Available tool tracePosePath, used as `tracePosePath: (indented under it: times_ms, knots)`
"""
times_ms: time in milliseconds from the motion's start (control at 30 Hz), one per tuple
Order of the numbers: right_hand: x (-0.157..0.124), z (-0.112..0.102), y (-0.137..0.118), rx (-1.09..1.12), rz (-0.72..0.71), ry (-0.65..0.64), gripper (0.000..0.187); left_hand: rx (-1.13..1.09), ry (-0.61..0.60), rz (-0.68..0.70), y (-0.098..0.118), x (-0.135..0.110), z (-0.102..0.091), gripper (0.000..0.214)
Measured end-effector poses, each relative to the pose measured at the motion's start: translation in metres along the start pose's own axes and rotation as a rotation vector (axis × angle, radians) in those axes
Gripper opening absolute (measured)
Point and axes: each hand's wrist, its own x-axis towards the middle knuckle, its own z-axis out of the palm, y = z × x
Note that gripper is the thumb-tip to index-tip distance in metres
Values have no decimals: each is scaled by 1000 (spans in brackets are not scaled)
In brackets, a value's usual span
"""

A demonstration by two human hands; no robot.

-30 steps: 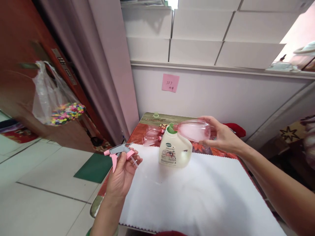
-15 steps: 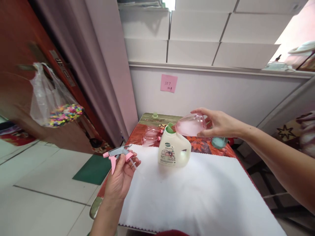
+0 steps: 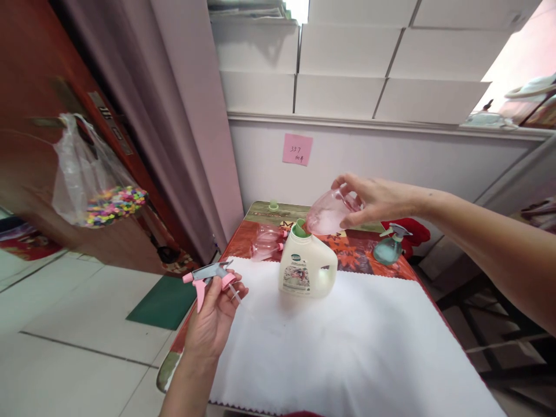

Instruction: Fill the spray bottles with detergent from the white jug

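In my left hand (image 3: 217,313) is a pink and grey trigger sprayer head (image 3: 212,277), its thin tube pointing down to the right. My right hand (image 3: 373,200) grips a clear pink spray bottle (image 3: 330,213) by its base. That bottle is tipped, its neck down at the green mouth of a cream detergent jug (image 3: 306,269), with whitish liquid inside. The jug stands upright on a white cloth (image 3: 339,341). Two more clear pink bottles (image 3: 267,243) lie on their sides just left of the jug.
A teal spray bottle (image 3: 388,250) stands at the table's right rear, near a red object (image 3: 414,231). A green cap (image 3: 273,205) sits at the back edge. A plastic bag of colourful pieces (image 3: 113,202) hangs on the door at left.
My right hand has raised the base of the pink bottle, so it tilts more steeply into the jug's mouth. The left hand has hardly moved.
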Motion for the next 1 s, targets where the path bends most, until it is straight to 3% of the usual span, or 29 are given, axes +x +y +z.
tracePosePath:
  times_ms: [500, 1000]
  knots:
    - [47, -23, -16, -83, -160, -15, 75, -14, 22, 6, -1, 1, -1, 37]
    - [46, -24, -20, -51, -84, -32, 80, -4, -2, -18, -4, 4, -6, 43]
